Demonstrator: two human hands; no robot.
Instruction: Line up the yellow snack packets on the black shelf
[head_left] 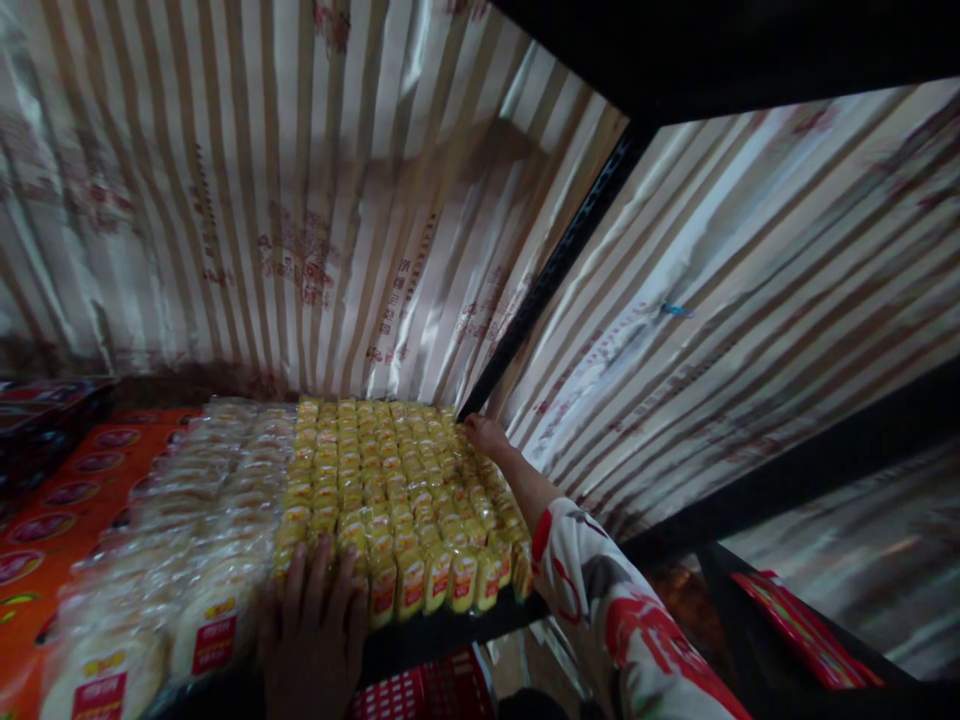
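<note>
Head view, from the left: bright orange printed cardboard boxes [75, 490] lie beside two rows of round, flat, pale cakes in clear plastic wrappers with red labels [217, 530]. Next, the left hand [313, 615] is spread, palm down and fingers apart, over the front left of the small upright yellow film-wrapped packets with red labels [405, 500]; it grasps nothing. These packets stand in close rows on a black metal shelf [465, 628], and each looks light and soft, probably easily crushed, with glossy film likely to slide under dry fingers. A front packet would best be taken by its two narrow sides, low on the body, with a gentle pinch, since its neighbours press close. Farther right, the right hand [486, 437] reaches to their back right corner, beside the black slotted metal post [559, 265]; its fingers look bent, but whether they grip a packet I cannot tell.
</note>
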